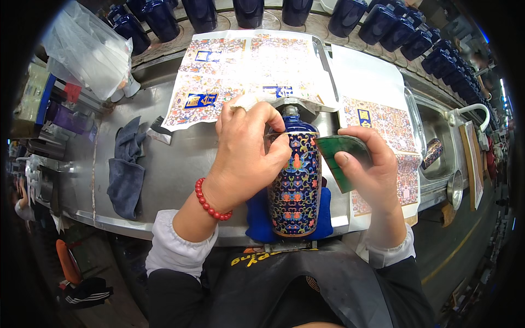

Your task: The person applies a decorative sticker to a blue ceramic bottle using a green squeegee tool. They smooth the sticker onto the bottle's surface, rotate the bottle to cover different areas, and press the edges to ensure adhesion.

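A dark blue bottle [295, 186] with a dense, colourful floral pattern lies in front of me, its neck pointing away, on a bright blue cloth [256, 218]. My left hand [246, 145] is at its shoulder, thumb and index finger pinched together by the pattern's upper edge. Whatever is between those fingertips, if anything, is too small to make out. In my right hand [377, 167] is a flat green scraper [334, 164], gripped between thumb and fingers, just right of the bottle. Beyond the neck lies a printed decal sheet [210, 71] with matching patterns.
Another decal sheet [388, 123] lies to the right, beside a steel sink [437, 164] holding a patterned bottle [432, 153]. A grey-blue cloth [127, 169] lies left on the steel bench. Plain blue bottles [249, 12] line the far side. A clear plastic bag [87, 46] sits far left.
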The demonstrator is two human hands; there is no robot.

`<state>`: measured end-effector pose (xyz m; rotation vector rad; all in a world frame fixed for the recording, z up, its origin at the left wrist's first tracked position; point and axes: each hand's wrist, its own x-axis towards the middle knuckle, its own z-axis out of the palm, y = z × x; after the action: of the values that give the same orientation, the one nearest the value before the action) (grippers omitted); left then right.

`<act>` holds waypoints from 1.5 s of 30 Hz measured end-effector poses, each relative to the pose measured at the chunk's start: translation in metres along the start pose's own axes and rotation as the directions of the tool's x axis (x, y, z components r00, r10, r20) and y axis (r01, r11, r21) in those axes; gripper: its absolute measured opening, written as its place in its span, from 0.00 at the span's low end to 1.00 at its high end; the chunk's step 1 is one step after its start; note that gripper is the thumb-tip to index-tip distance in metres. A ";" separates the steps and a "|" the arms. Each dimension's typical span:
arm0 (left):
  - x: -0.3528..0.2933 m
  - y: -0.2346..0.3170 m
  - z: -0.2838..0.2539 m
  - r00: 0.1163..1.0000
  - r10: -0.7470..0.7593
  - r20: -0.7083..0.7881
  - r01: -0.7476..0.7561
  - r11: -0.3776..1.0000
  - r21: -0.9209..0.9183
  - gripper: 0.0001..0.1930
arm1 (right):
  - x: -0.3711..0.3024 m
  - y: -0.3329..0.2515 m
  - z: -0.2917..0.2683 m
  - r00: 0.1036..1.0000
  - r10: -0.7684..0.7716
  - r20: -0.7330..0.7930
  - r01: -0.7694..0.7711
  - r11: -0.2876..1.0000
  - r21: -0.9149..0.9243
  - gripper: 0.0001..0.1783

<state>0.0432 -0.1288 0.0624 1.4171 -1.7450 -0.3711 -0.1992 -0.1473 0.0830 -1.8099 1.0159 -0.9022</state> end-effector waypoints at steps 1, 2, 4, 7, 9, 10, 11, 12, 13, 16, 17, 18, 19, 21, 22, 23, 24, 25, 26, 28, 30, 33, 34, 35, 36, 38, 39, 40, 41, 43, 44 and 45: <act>0.000 0.000 -0.001 1.000 -0.011 0.009 0.011 1.000 -0.016 0.11 | 0.000 0.000 0.000 1.000 -0.001 0.001 0.001 1.000 -0.009 0.19; 0.000 0.000 -0.001 1.000 -0.012 0.013 0.012 1.000 -0.012 0.11 | 0.000 -0.001 0.000 1.000 -0.002 0.002 0.002 1.000 -0.018 0.19; 0.000 0.001 -0.002 1.000 -0.016 0.022 0.016 1.000 -0.005 0.11 | 0.000 -0.001 0.000 1.000 0.003 0.000 -0.003 1.000 -0.025 0.19; 0.000 0.003 -0.002 0.998 -0.026 0.051 0.025 0.999 0.020 0.12 | 0.001 -0.001 0.001 1.000 0.001 0.000 -0.001 1.000 -0.019 0.19; 0.001 0.003 -0.001 0.999 -0.012 0.031 0.011 0.999 0.035 0.12 | 0.001 -0.001 0.001 1.000 -0.002 0.002 0.002 1.000 -0.022 0.19; 0.001 0.004 0.000 1.000 -0.005 0.022 0.004 0.999 0.043 0.12 | 0.001 0.000 0.001 1.000 -0.002 0.004 0.002 1.000 -0.030 0.19; 0.001 0.004 0.000 1.000 -0.010 0.022 0.009 0.999 0.042 0.12 | 0.001 -0.001 0.001 1.000 -0.003 0.006 0.003 0.999 -0.038 0.19; 0.000 0.004 0.000 1.000 -0.014 0.022 0.013 0.999 0.041 0.12 | 0.001 0.000 0.001 1.000 0.002 0.004 -0.002 0.999 -0.034 0.19; 0.000 0.004 0.000 1.000 -0.018 0.022 0.017 0.999 0.040 0.12 | 0.001 -0.001 0.001 1.000 0.008 0.003 -0.007 1.000 -0.030 0.19; 0.001 0.003 -0.001 0.999 -0.040 0.037 0.040 0.999 -0.011 0.12 | 0.000 -0.001 0.000 1.000 0.001 -0.002 -0.001 0.999 -0.037 0.19; 0.001 0.003 -0.001 0.997 -0.052 0.050 0.053 0.998 -0.019 0.11 | 0.001 -0.001 0.000 1.000 -0.005 -0.004 0.004 0.999 -0.043 0.19; 0.002 0.003 -0.001 0.997 -0.056 0.059 0.058 0.998 -0.026 0.11 | 0.001 -0.001 0.000 1.000 -0.008 -0.003 0.008 0.999 -0.045 0.19; 0.002 0.003 -0.002 0.995 -0.066 0.073 0.068 0.997 -0.023 0.11 | 0.001 -0.001 0.000 1.000 -0.011 -0.002 0.011 0.999 -0.048 0.19; 0.002 0.003 0.000 0.998 -0.043 0.042 0.043 0.999 -0.005 0.11 | 0.001 -0.001 0.000 1.000 -0.011 0.001 0.011 0.999 -0.052 0.19; 0.002 0.003 0.000 0.999 -0.041 0.036 0.041 0.999 0.012 0.11 | 0.001 -0.001 0.000 1.000 -0.008 0.002 0.008 0.999 -0.054 0.20; 0.002 0.004 0.000 0.999 -0.038 0.032 0.037 0.999 0.017 0.11 | 0.000 -0.001 0.000 1.000 -0.005 0.003 0.005 0.998 -0.056 0.20; 0.001 0.003 0.001 0.999 -0.042 0.035 0.041 0.999 0.025 0.11 | 0.000 -0.001 0.000 1.000 0.004 0.002 -0.004 0.999 -0.041 0.20; 0.001 0.003 0.001 0.998 -0.046 0.038 0.045 0.998 0.033 0.12 | -0.001 -0.001 0.000 1.000 0.014 0.001 -0.014 1.000 -0.026 0.19; 0.000 0.002 0.001 0.999 -0.041 0.015 0.041 0.999 0.006 0.11 | -0.001 -0.001 0.000 1.000 0.023 0.001 -0.023 1.000 -0.011 0.19; -0.003 -0.001 0.002 0.999 -0.032 -0.033 0.030 0.998 -0.048 0.10 | -0.001 -0.002 -0.001 0.999 0.042 -0.016 -0.042 0.999 0.009 0.20; -0.014 -0.003 -0.003 0.995 -0.057 -0.076 0.043 0.984 -0.174 0.11 | 0.001 -0.002 -0.001 0.996 -0.085 -0.037 0.080 0.989 -0.122 0.21; -0.040 0.000 -0.003 0.987 0.062 -0.150 -0.071 0.996 -0.054 0.16 | 0.007 -0.003 0.002 0.920 -0.387 0.059 0.372 0.817 -0.442 0.25; -0.049 0.002 -0.002 0.972 0.154 -0.178 -0.150 0.988 0.036 0.19 | 0.009 -0.003 0.005 0.900 -0.417 0.128 0.423 0.763 -0.488 0.27; -0.058 0.004 -0.001 0.976 0.167 -0.143 -0.154 0.983 0.099 0.26 | 0.009 -0.003 0.008 0.875 -0.441 0.199 0.475 0.705 -0.527 0.29; -0.063 0.005 0.004 0.971 0.189 -0.144 -0.168 0.975 0.144 0.27 | 0.010 -0.003 0.011 0.850 -0.451 0.272 0.520 0.639 -0.567 0.31; -0.069 0.005 0.009 0.975 0.189 -0.119 -0.166 0.969 0.181 0.29 | 0.008 -0.005 0.018 0.872 -0.399 0.284 0.487 0.648 -0.585 0.32; -0.070 0.005 0.010 0.974 0.199 -0.110 -0.173 0.963 0.207 0.29 | 0.007 -0.006 0.020 0.871 -0.393 0.293 0.488 0.637 -0.597 0.32; -0.070 0.004 0.011 0.973 0.209 -0.099 -0.181 0.955 0.235 0.29 | 0.007 -0.007 0.021 0.869 -0.394 0.300 0.492 0.623 -0.608 0.32; -0.069 0.004 0.011 0.975 0.207 -0.087 -0.179 0.950 0.258 0.30 | 0.007 -0.008 0.022 0.873 -0.384 0.302 0.486 0.615 -0.621 0.32; -0.067 0.004 0.010 0.971 0.214 -0.103 -0.187 0.956 0.226 0.29 | 0.007 -0.009 0.023 0.868 -0.394 0.301 0.493 0.623 -0.607 0.32; -0.066 0.004 0.009 0.971 0.213 -0.111 -0.187 0.960 0.207 0.29 | 0.007 -0.010 0.022 0.875 -0.384 0.293 0.481 0.634 -0.605 0.32; -0.064 0.004 0.008 0.971 0.216 -0.104 -0.188 0.956 0.224 0.29 | 0.007 -0.010 0.022 0.879 -0.381 0.287 0.474 0.642 -0.602 0.32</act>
<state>0.0351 -0.0710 0.0335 1.3599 -1.8451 0.0186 -0.1743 -0.1428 0.0851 -2.7749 0.8836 -0.7085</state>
